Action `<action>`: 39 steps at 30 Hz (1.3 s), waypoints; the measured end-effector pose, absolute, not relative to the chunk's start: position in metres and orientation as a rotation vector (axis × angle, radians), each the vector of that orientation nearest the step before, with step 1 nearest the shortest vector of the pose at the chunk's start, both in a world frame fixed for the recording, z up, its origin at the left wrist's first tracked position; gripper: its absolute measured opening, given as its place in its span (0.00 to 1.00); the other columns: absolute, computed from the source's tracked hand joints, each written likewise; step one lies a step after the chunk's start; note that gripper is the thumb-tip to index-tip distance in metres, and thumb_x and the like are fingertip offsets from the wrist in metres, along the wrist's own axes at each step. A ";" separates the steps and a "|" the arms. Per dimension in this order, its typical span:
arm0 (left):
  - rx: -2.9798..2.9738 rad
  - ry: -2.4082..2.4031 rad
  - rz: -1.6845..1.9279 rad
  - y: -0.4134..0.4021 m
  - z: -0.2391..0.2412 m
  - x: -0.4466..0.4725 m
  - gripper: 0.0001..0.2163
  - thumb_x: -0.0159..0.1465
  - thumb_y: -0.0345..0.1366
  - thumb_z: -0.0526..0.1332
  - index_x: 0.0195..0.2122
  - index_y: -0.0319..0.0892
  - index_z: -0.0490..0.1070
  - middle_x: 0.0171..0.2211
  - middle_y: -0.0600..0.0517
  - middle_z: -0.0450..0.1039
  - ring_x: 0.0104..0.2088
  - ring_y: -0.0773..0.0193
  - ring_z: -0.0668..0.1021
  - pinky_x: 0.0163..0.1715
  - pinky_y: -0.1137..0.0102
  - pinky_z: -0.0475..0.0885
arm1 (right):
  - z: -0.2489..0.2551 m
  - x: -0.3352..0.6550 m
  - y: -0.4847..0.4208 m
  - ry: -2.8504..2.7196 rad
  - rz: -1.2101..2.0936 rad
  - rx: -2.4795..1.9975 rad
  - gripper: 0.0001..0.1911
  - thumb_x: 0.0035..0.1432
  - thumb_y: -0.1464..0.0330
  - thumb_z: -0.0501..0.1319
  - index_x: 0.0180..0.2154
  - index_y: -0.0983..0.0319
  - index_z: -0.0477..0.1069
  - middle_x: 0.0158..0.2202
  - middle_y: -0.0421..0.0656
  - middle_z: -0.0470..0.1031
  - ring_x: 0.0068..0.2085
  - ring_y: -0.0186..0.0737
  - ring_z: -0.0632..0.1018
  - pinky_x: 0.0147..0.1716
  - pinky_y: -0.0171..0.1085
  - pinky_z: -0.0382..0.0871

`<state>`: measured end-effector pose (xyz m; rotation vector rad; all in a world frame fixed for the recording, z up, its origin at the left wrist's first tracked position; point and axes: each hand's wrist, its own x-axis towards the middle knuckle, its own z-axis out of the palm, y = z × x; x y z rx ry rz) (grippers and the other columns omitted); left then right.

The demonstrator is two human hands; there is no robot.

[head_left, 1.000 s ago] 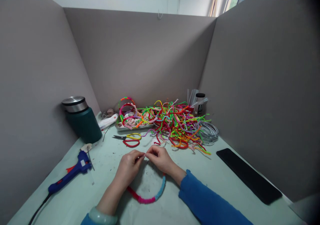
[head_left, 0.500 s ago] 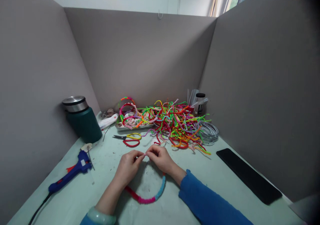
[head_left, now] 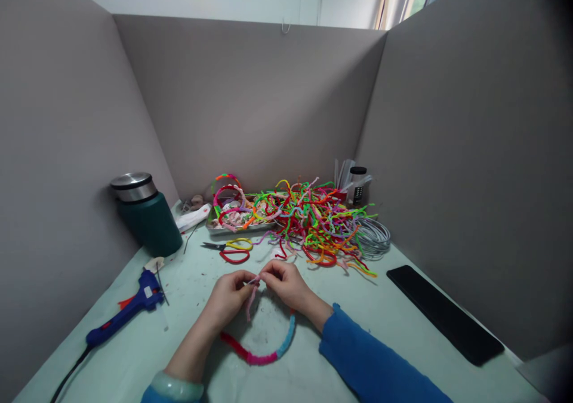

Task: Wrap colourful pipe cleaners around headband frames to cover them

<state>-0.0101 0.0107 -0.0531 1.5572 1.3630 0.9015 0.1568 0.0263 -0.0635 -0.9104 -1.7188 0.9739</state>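
My left hand point(head_left: 228, 298) and my right hand point(head_left: 286, 283) meet above the table, fingertips pinched close together. Between them is a pink pipe cleaner point(head_left: 251, 304), its fuzzy tail hanging down beside my left fingers. A curved hoop point(head_left: 264, 360) wrapped in red, pink, blue and a bit of orange arcs below, its two sides running up behind my hands. A thin pale strand shows at my fingertips; I cannot make out whether it is bare hoop wire. Both hands are closed, and the fingers partly hide what they grip.
Scissors point(head_left: 235, 249) lie ahead, before a metal tray point(head_left: 242, 228) and a heap of colourful pipe cleaners point(head_left: 317, 218). A wire coil point(head_left: 373, 239) and a black flat pad point(head_left: 443, 313) are on the right. Leftward are a blue glue gun point(head_left: 129, 310) and a green flask point(head_left: 150, 221).
The pink pipe cleaner's tail now hangs in view between my hands. My left fingertips have shifted slightly away from my right. The hoop stays nearly in place.
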 end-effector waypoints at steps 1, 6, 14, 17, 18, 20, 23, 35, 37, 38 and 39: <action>1.635 1.417 0.908 0.010 -0.052 -0.010 0.12 0.51 0.40 0.60 0.31 0.37 0.74 0.21 0.54 0.71 0.21 0.68 0.70 0.22 0.75 0.62 | -0.064 0.157 0.026 -1.721 0.975 -0.913 0.05 0.54 0.71 0.58 0.27 0.64 0.71 0.23 0.37 0.68 0.27 0.32 0.68 0.26 0.29 0.60; 1.927 1.588 0.868 0.004 -0.043 -0.009 0.10 0.54 0.37 0.58 0.33 0.41 0.76 0.25 0.53 0.75 0.24 0.65 0.72 0.26 0.74 0.63 | -0.066 0.157 0.028 -1.726 0.990 -0.902 0.05 0.54 0.71 0.58 0.28 0.63 0.71 0.23 0.37 0.68 0.27 0.32 0.69 0.27 0.29 0.61; 2.207 1.552 0.866 0.001 -0.038 -0.008 0.08 0.57 0.38 0.56 0.31 0.43 0.73 0.30 0.51 0.76 0.30 0.63 0.75 0.30 0.73 0.65 | -0.066 0.156 0.028 -1.717 0.994 -0.903 0.05 0.54 0.70 0.59 0.28 0.63 0.72 0.24 0.37 0.69 0.28 0.32 0.69 0.28 0.30 0.62; 2.187 1.542 0.884 0.001 -0.038 -0.008 0.10 0.59 0.40 0.54 0.31 0.43 0.74 0.30 0.50 0.76 0.30 0.63 0.75 0.32 0.73 0.65 | -0.066 0.156 0.028 -1.713 0.993 -0.894 0.05 0.54 0.70 0.59 0.28 0.63 0.72 0.24 0.37 0.69 0.27 0.32 0.69 0.28 0.30 0.62; 2.166 1.544 0.897 0.001 -0.037 -0.007 0.11 0.60 0.40 0.54 0.30 0.43 0.74 0.30 0.50 0.76 0.30 0.63 0.75 0.31 0.73 0.65 | -0.066 0.156 0.028 -1.714 0.996 -0.893 0.05 0.54 0.70 0.58 0.28 0.63 0.72 0.23 0.37 0.69 0.27 0.32 0.69 0.27 0.30 0.61; 2.110 1.556 0.920 0.001 -0.037 -0.007 0.12 0.59 0.42 0.54 0.29 0.42 0.74 0.28 0.51 0.76 0.28 0.64 0.74 0.29 0.74 0.64 | -0.066 0.156 0.028 -1.713 1.006 -0.892 0.05 0.54 0.70 0.58 0.28 0.63 0.71 0.23 0.37 0.68 0.27 0.32 0.69 0.27 0.30 0.61; 2.023 1.573 0.907 0.001 -0.037 -0.006 0.16 0.59 0.45 0.54 0.25 0.40 0.74 0.22 0.52 0.72 0.23 0.66 0.70 0.25 0.75 0.61 | -0.066 0.157 0.028 -1.712 1.009 -0.893 0.05 0.54 0.70 0.58 0.28 0.63 0.71 0.23 0.36 0.68 0.26 0.31 0.68 0.26 0.29 0.60; 1.905 1.590 0.839 0.003 -0.039 -0.009 0.17 0.57 0.48 0.55 0.26 0.39 0.75 0.19 0.54 0.70 0.22 0.66 0.69 0.24 0.74 0.59 | -0.069 0.157 0.030 -1.717 0.987 -0.938 0.06 0.54 0.70 0.58 0.27 0.64 0.70 0.22 0.36 0.68 0.26 0.31 0.68 0.25 0.29 0.59; 1.934 1.599 0.860 0.003 -0.037 -0.009 0.14 0.56 0.46 0.58 0.30 0.40 0.75 0.23 0.54 0.74 0.23 0.66 0.70 0.25 0.75 0.60 | -0.070 0.157 0.031 -1.698 0.980 -0.960 0.06 0.54 0.71 0.58 0.26 0.64 0.70 0.22 0.37 0.68 0.25 0.31 0.68 0.25 0.29 0.59; 1.947 1.600 0.869 0.002 -0.035 -0.008 0.13 0.55 0.45 0.58 0.31 0.41 0.75 0.25 0.54 0.75 0.24 0.66 0.71 0.26 0.75 0.61 | -0.070 0.157 0.031 -1.693 0.977 -0.970 0.06 0.54 0.71 0.58 0.26 0.64 0.70 0.22 0.37 0.68 0.25 0.31 0.68 0.25 0.29 0.59; 1.954 1.601 0.876 0.002 -0.034 -0.008 0.12 0.55 0.44 0.58 0.31 0.41 0.75 0.25 0.54 0.75 0.24 0.66 0.71 0.27 0.74 0.61 | -0.070 0.157 0.032 -1.692 0.976 -0.977 0.06 0.54 0.71 0.58 0.26 0.64 0.70 0.22 0.37 0.67 0.25 0.31 0.68 0.25 0.29 0.59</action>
